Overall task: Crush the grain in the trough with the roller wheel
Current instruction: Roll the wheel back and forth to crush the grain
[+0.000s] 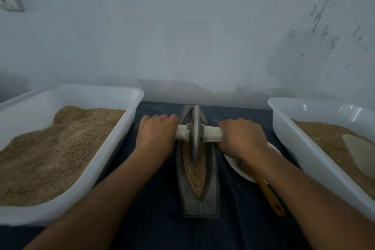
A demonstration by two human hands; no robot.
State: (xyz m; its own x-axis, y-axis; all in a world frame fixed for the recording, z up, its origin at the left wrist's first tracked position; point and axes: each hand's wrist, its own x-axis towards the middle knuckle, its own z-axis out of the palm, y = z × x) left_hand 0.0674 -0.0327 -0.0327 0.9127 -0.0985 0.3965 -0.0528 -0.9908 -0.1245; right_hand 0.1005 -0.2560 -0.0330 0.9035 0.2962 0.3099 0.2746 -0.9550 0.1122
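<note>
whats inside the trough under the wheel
Tan grain fills the trough on the near side of the roller wheel. The wheel hides the grain directly beneath it.

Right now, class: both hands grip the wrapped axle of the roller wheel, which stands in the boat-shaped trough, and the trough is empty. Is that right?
Not quite. The head view shows the trough holds grain along its groove. The rest stands: the left hand and right hand grip the wrapped axle either side of the roller wheel, which stands in the trough.

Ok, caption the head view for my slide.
Both hands, left and right, grip the roller wheel axle over grain in the trough.
</note>
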